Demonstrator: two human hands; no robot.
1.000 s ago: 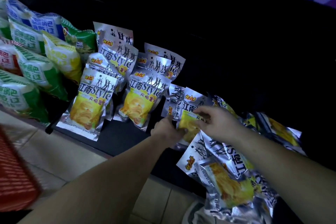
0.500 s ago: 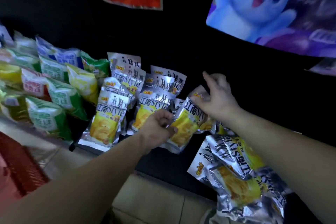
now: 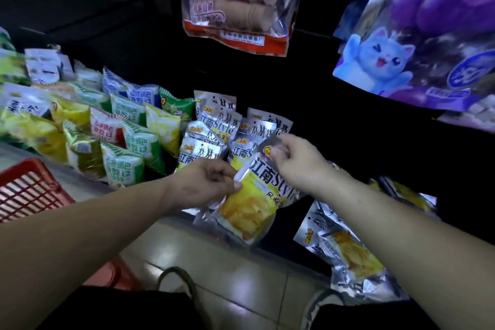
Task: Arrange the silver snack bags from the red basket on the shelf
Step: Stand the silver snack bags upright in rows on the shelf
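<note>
I see bag (image 3: 257, 195) mid-frame over the shelf (image 3: 292, 225) front edge, dark free room right of the standing row (image 3: 214, 128), left hand (image 3: 203, 185) pinching its side, right hand (image 3: 297, 161) pinching its top corner, basket (image 3: 26, 190) far left.

This is a shop's snack aisle. A dark shelf (image 3: 289, 252) carries rows of sealed green and yellow packets (image 3: 134, 142) beside matching silver snack bags (image 3: 217, 126), fronts facing out. A biscuit pack (image 3: 235, 2) and a purple bag (image 3: 401, 61) with a cartoon cat hang above. A red basket (image 3: 29, 187) of plastic mesh stands at the left, over a pale tiled floor (image 3: 241, 276).
</note>
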